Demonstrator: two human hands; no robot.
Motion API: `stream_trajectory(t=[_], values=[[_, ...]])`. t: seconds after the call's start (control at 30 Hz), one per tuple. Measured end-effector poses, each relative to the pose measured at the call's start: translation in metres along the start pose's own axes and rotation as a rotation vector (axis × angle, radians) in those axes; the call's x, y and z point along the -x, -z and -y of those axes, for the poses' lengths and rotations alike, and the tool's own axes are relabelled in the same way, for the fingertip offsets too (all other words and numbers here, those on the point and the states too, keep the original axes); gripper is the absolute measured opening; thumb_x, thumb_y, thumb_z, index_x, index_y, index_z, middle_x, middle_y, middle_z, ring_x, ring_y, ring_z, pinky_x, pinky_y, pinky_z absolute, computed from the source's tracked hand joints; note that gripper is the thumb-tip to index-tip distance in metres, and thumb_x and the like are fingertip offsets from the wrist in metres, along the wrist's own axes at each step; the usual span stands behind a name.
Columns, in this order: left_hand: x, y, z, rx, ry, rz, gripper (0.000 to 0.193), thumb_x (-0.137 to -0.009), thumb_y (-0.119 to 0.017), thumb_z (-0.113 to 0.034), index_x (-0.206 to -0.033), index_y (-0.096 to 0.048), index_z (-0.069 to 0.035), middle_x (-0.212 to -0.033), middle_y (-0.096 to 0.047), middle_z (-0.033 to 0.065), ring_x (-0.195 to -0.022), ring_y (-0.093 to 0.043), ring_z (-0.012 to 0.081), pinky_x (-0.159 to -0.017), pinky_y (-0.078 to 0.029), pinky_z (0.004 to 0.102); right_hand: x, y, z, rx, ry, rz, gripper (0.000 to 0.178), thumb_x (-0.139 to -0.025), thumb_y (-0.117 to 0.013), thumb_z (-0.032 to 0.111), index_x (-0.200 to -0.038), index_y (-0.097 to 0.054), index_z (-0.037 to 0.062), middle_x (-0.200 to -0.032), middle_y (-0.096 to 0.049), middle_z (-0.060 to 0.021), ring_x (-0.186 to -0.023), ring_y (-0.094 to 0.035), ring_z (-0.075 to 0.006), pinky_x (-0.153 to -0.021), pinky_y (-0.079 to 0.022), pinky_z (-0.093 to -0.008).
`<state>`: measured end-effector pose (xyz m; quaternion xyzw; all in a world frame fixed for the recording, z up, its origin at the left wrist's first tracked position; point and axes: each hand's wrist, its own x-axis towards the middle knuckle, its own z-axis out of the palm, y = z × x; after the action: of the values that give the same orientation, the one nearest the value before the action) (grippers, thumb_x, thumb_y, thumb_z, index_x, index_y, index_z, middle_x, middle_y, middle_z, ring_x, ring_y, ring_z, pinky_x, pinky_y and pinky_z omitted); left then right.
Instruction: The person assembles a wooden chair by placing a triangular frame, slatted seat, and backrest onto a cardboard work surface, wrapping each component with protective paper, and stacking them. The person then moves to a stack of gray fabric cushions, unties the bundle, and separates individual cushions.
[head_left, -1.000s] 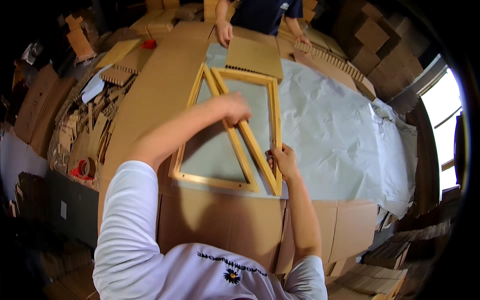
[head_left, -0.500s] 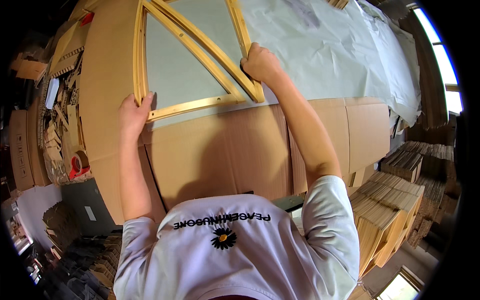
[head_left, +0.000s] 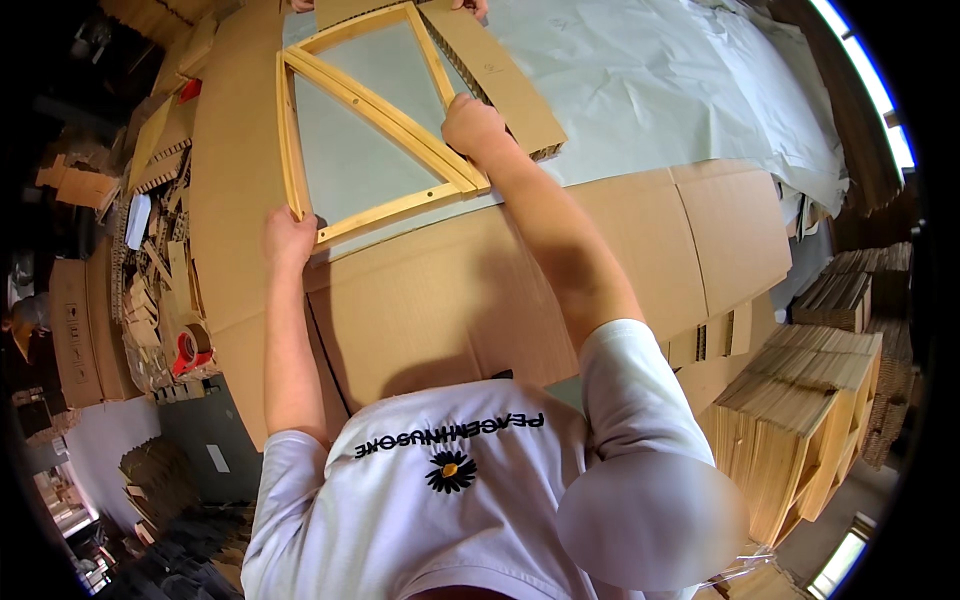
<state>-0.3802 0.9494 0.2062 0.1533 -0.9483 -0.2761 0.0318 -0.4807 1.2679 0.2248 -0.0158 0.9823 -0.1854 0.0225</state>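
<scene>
Two three-sided wooden frames lie flat with their slanted bars side by side, making one four-sided outline. My left hand [head_left: 290, 238] is closed around the near left corner of the left wooden frame [head_left: 385, 212]. On the other side, my right hand [head_left: 473, 128] grips the right rail of the second wooden frame [head_left: 350, 31], just above its near tip. A thick cardboard strip [head_left: 510, 85] lies along the right side of that frame, close to my right hand. Another person's hand [head_left: 470, 7] touches the cardboard at the far edge.
Pale sheeting [head_left: 640, 90] lies beneath the frames, over cardboard [head_left: 420, 300] covering the work surface. At left are cardboard scraps [head_left: 150, 270] and a red tape dispenser [head_left: 192, 348]. Stacked cardboard [head_left: 790, 375] stands at right. A second hand of the other person [head_left: 302, 5] shows at the top.
The gap between the slanted bars has closed as my right hand moved left with the right frame. The cardboard strip and the other person's hands have come into view.
</scene>
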Motion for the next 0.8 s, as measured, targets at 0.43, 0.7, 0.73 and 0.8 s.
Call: stream_trajectory(t=[0.43,0.7,0.73,0.8], values=[[0.015,0.01,0.032,0.344,-0.099,-0.078,0.054,-0.093,-0.064,-0.029,-0.131,-0.049,0.007,-0.126,-0.058,0.0225,-0.112,-0.059,0.0292,-0.095,-0.048,0.0386,0.074,0.09,-0.184,-0.848,-0.403,-0.776,0.033,-0.095,-0.061,0.032,-0.107,-0.067,0.0023,-0.083,-0.066,-0.0042,-0.064,-0.054,-0.0115,-0.059,-0.046,-0.0283],[0.014,0.001,-0.115,0.032,-0.799,-0.177,0.038,-0.087,-0.065,-0.015,-0.123,-0.06,-0.007,-0.134,-0.054,0.014,-0.125,-0.047,0.036,-0.106,-0.039,0.0444,0.103,0.098,-0.451,-1.588,-0.768,-1.025,0.043,-0.09,-0.068,0.042,-0.099,-0.055,0.0019,-0.084,-0.059,-0.0091,-0.061,-0.061,-0.0204,-0.047,-0.054,-0.0284],[0.018,-0.009,-0.147,-0.029,-0.942,-0.184,0.039,-0.085,-0.066,-0.015,-0.123,-0.061,-0.012,-0.135,-0.054,0.0096,-0.125,-0.047,0.0365,-0.106,-0.039,0.0446,0.086,0.11,-0.423,-1.507,-0.861,-0.979,0.04,-0.089,-0.071,0.04,-0.096,-0.055,0.0032,-0.078,-0.058,-0.0075,-0.055,-0.057,-0.018,-0.042,-0.049,-0.0275],[0.011,-0.041,-0.202,-0.093,-1.085,-0.018,0.039,-0.088,-0.064,-0.02,-0.127,-0.06,-0.016,-0.144,-0.047,0.0064,-0.133,-0.038,0.0376,-0.109,-0.034,0.0513,0.079,0.115,-0.442,-1.418,-0.91,-0.849,0.032,-0.088,-0.073,0.031,-0.09,-0.054,0.0055,-0.069,-0.055,-0.0045,-0.046,-0.048,-0.0138,-0.036,-0.038,-0.0257]])
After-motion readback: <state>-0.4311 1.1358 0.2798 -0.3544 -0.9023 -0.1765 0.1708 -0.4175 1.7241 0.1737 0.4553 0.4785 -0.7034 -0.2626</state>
